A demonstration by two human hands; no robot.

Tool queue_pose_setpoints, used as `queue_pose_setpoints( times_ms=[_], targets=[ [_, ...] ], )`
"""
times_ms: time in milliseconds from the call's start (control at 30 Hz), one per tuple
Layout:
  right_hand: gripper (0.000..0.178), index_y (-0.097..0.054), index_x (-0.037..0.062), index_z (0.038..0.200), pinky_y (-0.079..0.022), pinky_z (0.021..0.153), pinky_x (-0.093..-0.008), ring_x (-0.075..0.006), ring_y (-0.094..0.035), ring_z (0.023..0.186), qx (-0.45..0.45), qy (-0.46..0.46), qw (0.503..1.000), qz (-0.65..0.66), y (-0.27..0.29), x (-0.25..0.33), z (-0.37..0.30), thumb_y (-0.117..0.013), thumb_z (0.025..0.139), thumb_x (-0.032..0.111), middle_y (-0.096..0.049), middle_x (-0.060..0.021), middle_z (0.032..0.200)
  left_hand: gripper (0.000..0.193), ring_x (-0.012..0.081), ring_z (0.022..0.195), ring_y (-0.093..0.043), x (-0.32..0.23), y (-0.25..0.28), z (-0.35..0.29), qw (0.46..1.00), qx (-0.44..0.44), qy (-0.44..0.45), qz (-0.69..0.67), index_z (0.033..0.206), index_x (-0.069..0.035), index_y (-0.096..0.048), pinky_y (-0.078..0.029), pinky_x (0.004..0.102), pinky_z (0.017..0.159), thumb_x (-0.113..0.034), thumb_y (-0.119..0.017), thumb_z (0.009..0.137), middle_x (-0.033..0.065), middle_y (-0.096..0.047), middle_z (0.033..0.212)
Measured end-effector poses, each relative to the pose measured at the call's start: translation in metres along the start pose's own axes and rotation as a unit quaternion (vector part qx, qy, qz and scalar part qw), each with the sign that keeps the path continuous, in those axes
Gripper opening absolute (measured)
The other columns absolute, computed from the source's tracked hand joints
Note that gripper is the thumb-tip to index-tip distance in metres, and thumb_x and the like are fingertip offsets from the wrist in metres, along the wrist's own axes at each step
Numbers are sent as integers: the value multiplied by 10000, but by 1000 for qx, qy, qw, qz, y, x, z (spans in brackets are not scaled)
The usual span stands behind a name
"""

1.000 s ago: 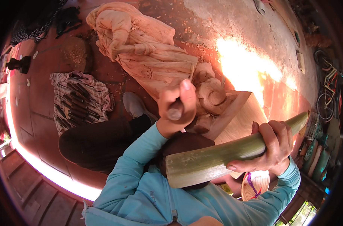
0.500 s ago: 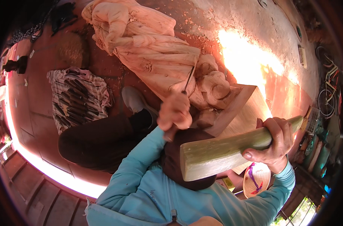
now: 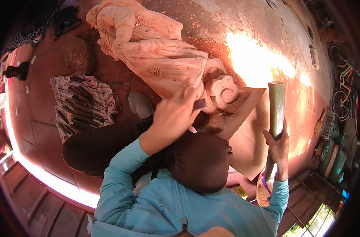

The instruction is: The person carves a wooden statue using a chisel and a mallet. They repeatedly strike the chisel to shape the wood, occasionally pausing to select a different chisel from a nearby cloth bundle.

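In the head view, the left hand (image 3: 172, 118) has its fingers curled shut round a dark handle (image 3: 199, 104), one end jutting out rightward, near the pale wooden carving (image 3: 160, 59) lying on the floor (image 3: 37, 102); whether they touch is unclear. The right hand (image 3: 280, 148) grips a green club (image 3: 277, 104), standing upright in view, fingers wrapped round it. Tools (image 3: 83, 106) lie on a striped cloth (image 3: 63, 87), left of the carving.

Bright sunlight (image 3: 253, 63) falls across the reddish tiled floor (image 3: 39, 100).

Grn club (image 3: 277, 106); striped cloth (image 3: 61, 87) (pinkish, prob.)
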State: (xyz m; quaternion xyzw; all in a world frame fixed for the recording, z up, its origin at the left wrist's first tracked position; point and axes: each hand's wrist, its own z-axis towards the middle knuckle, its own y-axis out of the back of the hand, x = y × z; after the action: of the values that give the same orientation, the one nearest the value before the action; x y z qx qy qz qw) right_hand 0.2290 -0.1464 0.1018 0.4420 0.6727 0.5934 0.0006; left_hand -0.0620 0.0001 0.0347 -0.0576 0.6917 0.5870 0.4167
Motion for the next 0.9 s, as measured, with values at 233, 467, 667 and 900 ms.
queue_pose_setpoints(
  times_ms=[233,467,667,900],
  targets=[
    [531,-425,16,1316,-421,494,-230,-91,-494,554,26,-5,986,165,-12,-19,14,-643,832,20,-551,-22,734,184,163,467,-603,5,-41,-10,968,-44,-134,207,919,-18,-575,-488,270,406,-115,-593,764,239,-518,1317],
    [428,-470,10,1218,-431,486,-237,-109,-508,538,49,-36,968,245,-13,-7,16,-640,825,21,-555,-39,717,211,230,527,-618,8,-27,1,978,-3,-148,146,932,-26,-546,-504,322,435,-102,-601,743,143,-572,1128],
    [381,-463,-5,1201,-428,475,-253,-122,-500,500,75,-47,965,246,-8,-17,19,-607,849,1,-541,-51,681,247,339,615,-638,6,-27,-12,982,70,-174,-4,972,-54,-538,-538,410,516,-148,-640,767,150,-524,1173],
    [423,-457,-28,1225,-456,466,-270,-145,-545,527,81,-70,958,265,-6,-11,24,-630,841,7,-561,-71,727,266,406,740,-639,19,-23,-22,977,194,-83,-29,1005,-83,-536,-528,484,627,-217,-671,819,110,-535,1283]
  ],
)
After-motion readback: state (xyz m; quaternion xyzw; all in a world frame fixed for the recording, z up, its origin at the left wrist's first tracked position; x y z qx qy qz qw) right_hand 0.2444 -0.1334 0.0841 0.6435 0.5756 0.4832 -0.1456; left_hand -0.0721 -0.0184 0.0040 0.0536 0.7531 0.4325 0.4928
